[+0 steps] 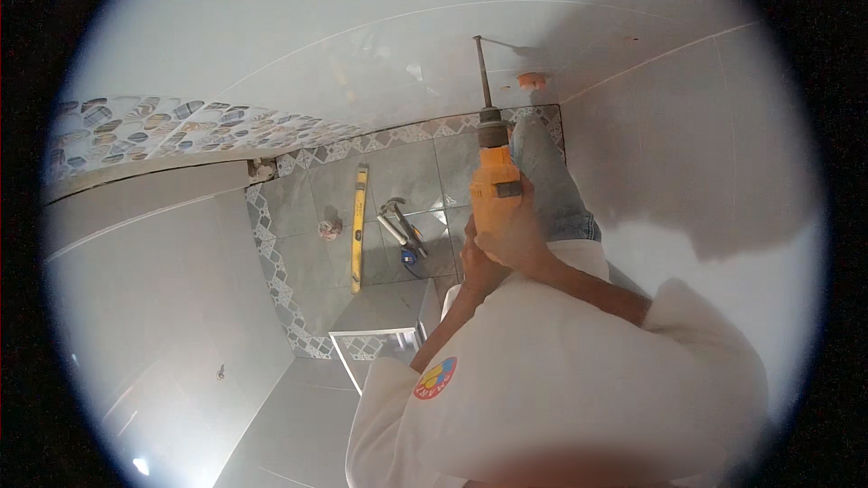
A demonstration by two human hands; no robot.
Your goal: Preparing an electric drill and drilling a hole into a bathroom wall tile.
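An orange hammer drill is held out in front of me with its long bit pointing at the pale tiled wall. The bit's tip meets its own shadow on the wall, so it appears to touch there. Around the drill's rear and handle my right hand is closed. Pressed against the back left of the drill is my left hand, its fingers also closed. The tool's body covers part of both hands' fingers, and its trigger is hidden.
A yellow spirit level lies on the green-grey floor tiles. Beside it are a claw hammer, a white-handled tool and a blue tape measure. A grey box-like stand is near my left arm. An orange-red patch marks the wall.
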